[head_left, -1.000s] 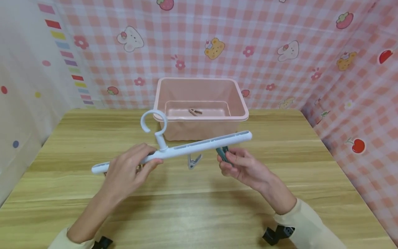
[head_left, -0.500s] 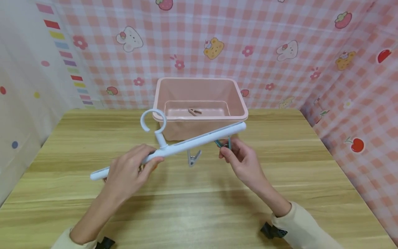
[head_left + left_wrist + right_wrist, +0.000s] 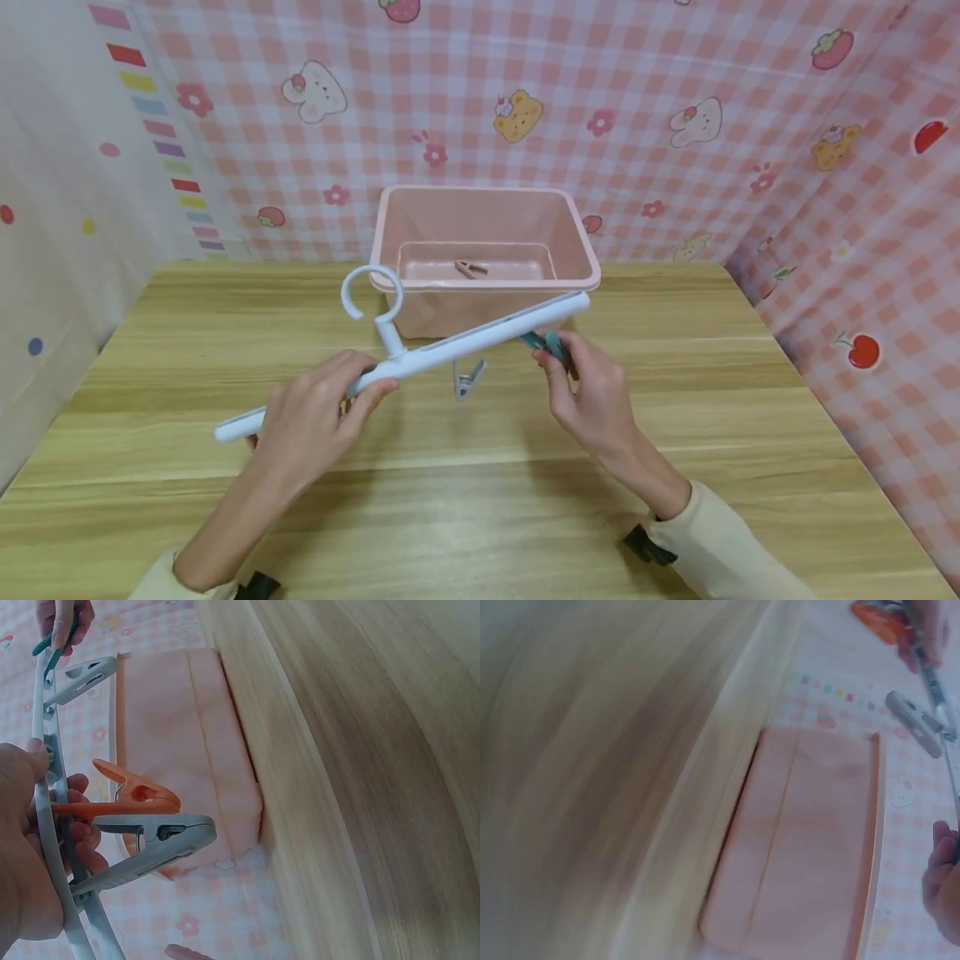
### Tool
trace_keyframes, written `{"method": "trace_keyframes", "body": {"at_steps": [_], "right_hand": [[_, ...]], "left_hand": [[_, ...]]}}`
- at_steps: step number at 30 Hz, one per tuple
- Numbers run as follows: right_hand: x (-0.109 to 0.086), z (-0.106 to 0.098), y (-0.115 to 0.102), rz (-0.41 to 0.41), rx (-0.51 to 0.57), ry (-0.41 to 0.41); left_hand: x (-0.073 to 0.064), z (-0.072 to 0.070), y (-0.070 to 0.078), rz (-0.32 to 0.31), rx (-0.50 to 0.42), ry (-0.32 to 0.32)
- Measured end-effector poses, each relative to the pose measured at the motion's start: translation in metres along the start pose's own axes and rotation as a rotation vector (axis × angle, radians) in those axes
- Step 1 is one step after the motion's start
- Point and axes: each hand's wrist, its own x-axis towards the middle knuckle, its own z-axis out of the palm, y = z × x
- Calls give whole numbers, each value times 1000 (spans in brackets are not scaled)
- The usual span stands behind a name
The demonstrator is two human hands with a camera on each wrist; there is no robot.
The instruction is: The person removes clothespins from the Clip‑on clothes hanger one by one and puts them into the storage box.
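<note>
My left hand (image 3: pixel 311 412) grips a white hanger (image 3: pixel 480 336) left of its round hook, holding it tilted with the right end higher. Under the bar hang clothespins: a grey one (image 3: pixel 465 381) right of the hook, and in the left wrist view an orange one (image 3: pixel 139 796) and another grey one (image 3: pixel 154 851) by the left hand. Near the hanger's right end, my right hand (image 3: pixel 596 408) pinches a teal clothespin (image 3: pixel 555 346) between thumb and fingers. The teal clothespin's tip meets the underside of the bar, partly hidden by it.
A pink bin (image 3: pixel 480 312) stands on the wooden table (image 3: pixel 465 517) behind the hanger. Inside it lies a brown clothespin (image 3: pixel 469 269). A checked cloth (image 3: pixel 450 100) hangs behind, with more cloth along both sides.
My right hand has raised the teal clothespin to the bar's underside and turned it. The hanger's right end has shifted slightly up and left, while its left end has dipped.
</note>
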Motion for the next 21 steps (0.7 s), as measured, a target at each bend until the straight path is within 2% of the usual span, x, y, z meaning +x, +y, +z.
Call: {"method": "trace_keyframes", "body": {"at_steps": [3,6,8,10,13,16,19,21], "right_hand": [[0,-2,-4,244,251,-95],[3,-5,-8,509,657,-206],[5,-7,-7,631,928,-289],[5,-10,-6,710,1174,-374],[5,-12,-3,756,1470,-497],[3,-11,0,765,1691,-584],[2,-10,3,730,1829,-647],[0,-9,5,696,1879,-677]], "left_hand": [[1,0,0,4,-18,-4],[1,-1,0,7,-44,-6],[1,-2,-1,12,-54,-5],[1,-3,-2,25,-61,4],[1,-4,-4,54,-72,17],[0,-5,-7,85,-85,26],[-1,-6,-10,119,-88,36],[-1,-7,-12,142,-89,43]]}}
